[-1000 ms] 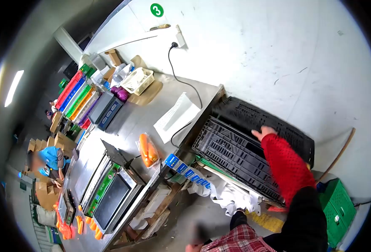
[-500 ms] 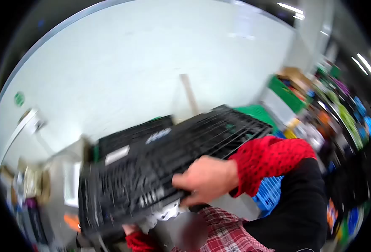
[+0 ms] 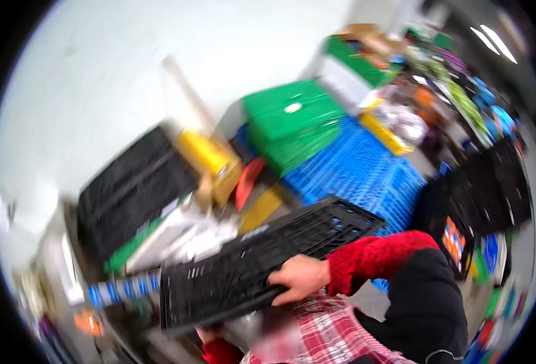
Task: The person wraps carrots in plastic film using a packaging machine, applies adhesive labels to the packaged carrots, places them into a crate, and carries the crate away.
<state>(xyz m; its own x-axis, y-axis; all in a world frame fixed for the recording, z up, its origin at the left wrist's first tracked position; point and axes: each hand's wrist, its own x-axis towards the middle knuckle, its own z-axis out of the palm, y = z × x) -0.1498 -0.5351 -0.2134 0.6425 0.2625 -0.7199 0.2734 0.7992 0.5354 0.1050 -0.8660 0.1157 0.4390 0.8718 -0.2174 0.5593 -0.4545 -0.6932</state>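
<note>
A flat black plastic crate (image 3: 244, 267), which looks folded, is held tilted in front of my body. My right hand (image 3: 301, 279) is closed around its near long edge, thumb on top and fingers curled at the rim. Below the crate's near left edge my left hand (image 3: 210, 333) grips it from beneath. Most of the left hand's fingers are hidden by the crate. Red knitted sleeves cover both forearms.
Beyond the crate are a blue slatted pallet (image 3: 365, 164), a green wrapped stack (image 3: 292, 118) and a yellow roll (image 3: 204, 155). Another black crate (image 3: 137, 188) leans by the wall at left. Black crates (image 3: 480, 188) stand at right.
The view has swung to the right. The black crate has come lower and nearer my body, with both hands still on it, uncovering the green stack, yellow roll and blue pallet.
</note>
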